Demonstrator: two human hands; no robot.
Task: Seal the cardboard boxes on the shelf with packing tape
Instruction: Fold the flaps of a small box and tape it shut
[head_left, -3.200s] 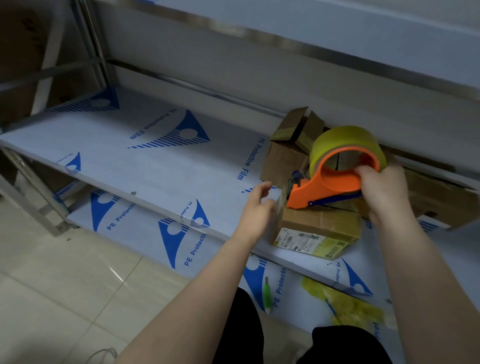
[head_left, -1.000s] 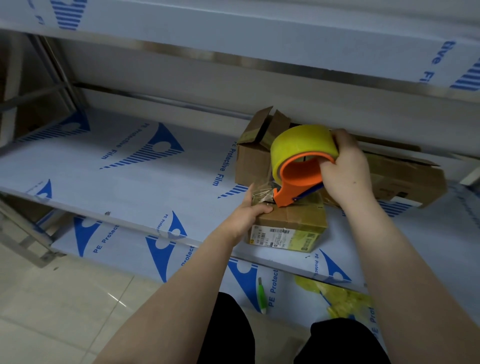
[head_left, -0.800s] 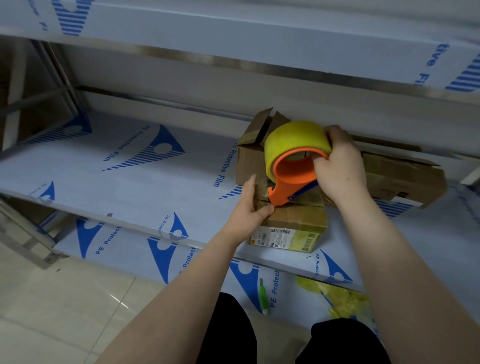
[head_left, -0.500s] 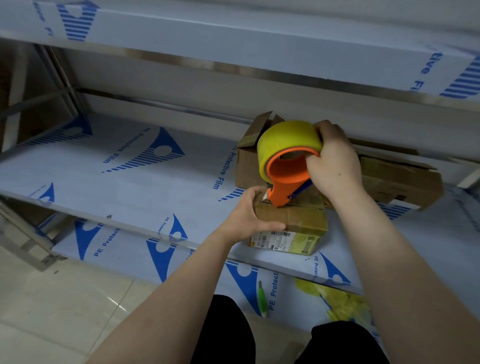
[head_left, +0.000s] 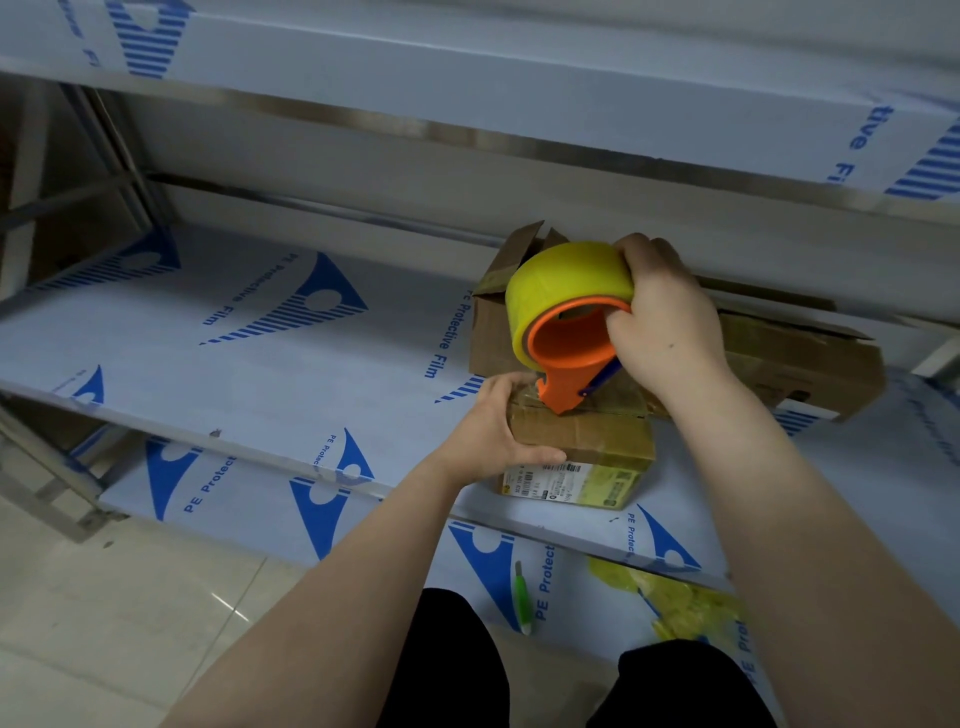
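A small cardboard box (head_left: 597, 441) with a printed label on its front lies near the front edge of the film-covered shelf (head_left: 270, 374). My left hand (head_left: 491, 431) grips the box's left end, thumb along its front face. My right hand (head_left: 662, 322) grips an orange tape dispenser (head_left: 569, 358) carrying a yellow tape roll (head_left: 558, 278). The dispenser's nose presses on the box's top near the left end. Behind stand an open-flapped box (head_left: 493, 332) and a long flat box (head_left: 800, 364).
An upper shelf (head_left: 519, 93) overhangs the work area. On the lower shelf (head_left: 249, 499) lie a green utility knife (head_left: 521, 597) and crumpled yellow tape (head_left: 685, 608). The shelf's left half carries only blue-printed film. Tiled floor shows at bottom left.
My right hand has tilted the dispenser down and left until its nose sits on the box top. My left hand went from touching the box's left side to gripping its end.
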